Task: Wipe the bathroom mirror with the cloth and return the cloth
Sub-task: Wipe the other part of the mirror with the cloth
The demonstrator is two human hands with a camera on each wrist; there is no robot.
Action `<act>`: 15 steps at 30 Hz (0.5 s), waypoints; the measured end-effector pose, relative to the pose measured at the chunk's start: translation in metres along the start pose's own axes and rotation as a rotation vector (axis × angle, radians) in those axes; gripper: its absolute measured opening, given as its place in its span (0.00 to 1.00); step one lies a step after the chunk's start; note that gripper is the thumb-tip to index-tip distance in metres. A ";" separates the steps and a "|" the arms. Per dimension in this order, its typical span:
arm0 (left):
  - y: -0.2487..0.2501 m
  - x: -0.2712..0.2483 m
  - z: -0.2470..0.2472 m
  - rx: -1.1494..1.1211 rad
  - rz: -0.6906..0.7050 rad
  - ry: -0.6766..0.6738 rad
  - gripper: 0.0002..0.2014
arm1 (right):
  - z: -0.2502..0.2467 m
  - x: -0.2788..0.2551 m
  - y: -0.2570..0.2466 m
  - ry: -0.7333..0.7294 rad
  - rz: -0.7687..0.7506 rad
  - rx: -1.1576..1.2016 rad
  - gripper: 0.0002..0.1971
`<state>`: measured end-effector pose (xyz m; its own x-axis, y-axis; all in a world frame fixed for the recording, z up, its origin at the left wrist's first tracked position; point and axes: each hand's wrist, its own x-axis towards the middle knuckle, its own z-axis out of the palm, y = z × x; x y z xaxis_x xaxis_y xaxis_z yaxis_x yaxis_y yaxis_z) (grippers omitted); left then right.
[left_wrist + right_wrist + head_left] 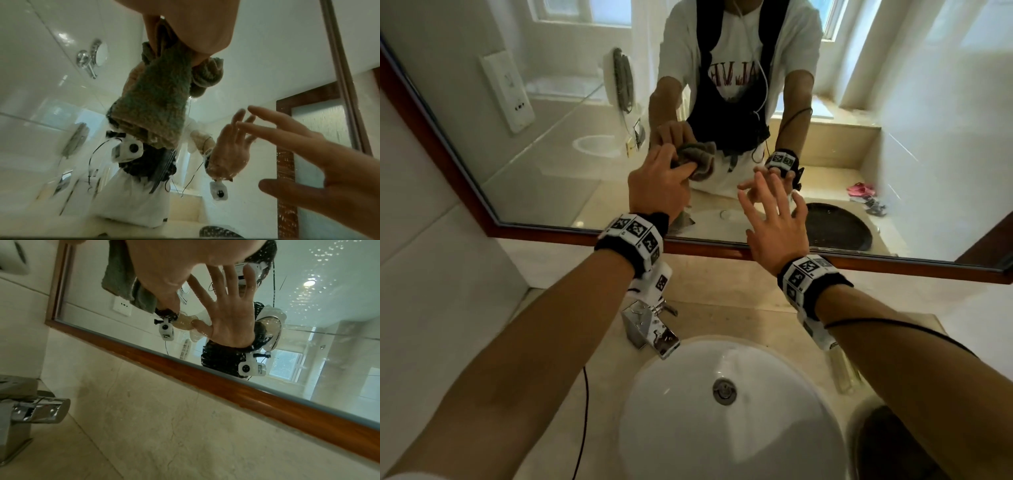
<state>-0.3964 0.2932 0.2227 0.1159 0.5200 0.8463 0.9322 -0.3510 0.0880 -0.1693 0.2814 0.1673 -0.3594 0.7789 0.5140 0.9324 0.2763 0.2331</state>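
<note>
Against the lower part of the bathroom mirror (558,144), just above its wooden frame (825,262), the left hand (657,192) presses a grey-green cloth (697,161) to the glass. Its grip is closed around the cloth: the fingers curl over the bunched top, and from the left wrist view the cloth (156,104) hangs down from between thumb and fingers as a long fuzzy fold, its reflection touching it in the glass. The right hand (779,222) is held just beside it, to the right, with nothing in it; its grip is wide open, fingers (748,202) spread and nearly straight, the fingertips at or very near the glass, though whether they touch it cannot be told. From the right wrist view the open palm shows mirrored in the glass (308,296), which is speckled with small water spots toward the right. Below the frame a beige stone backsplash (164,410) meets the desk (599,377), where a white round basin (756,394) sits under both forearms, with a chrome faucet (650,330) at its back left edge. A dark round tray (887,445) lies on the desk at the right, partly hidden by the right forearm. Both wrists wear black bands with white marker blocks.
</note>
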 end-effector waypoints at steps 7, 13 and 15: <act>0.014 -0.027 0.026 0.025 0.059 -0.054 0.04 | 0.003 -0.015 0.019 0.010 0.037 -0.004 0.48; 0.025 -0.108 0.049 0.006 -0.139 -0.454 0.04 | 0.005 -0.036 0.049 -0.007 0.058 -0.030 0.44; 0.027 -0.103 0.049 -0.027 -0.219 -0.455 0.04 | 0.004 -0.040 0.060 -0.033 0.078 -0.043 0.43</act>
<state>-0.3660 0.2685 0.1126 0.0622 0.8683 0.4921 0.9428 -0.2129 0.2566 -0.0986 0.2693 0.1572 -0.2834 0.8157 0.5044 0.9547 0.1903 0.2287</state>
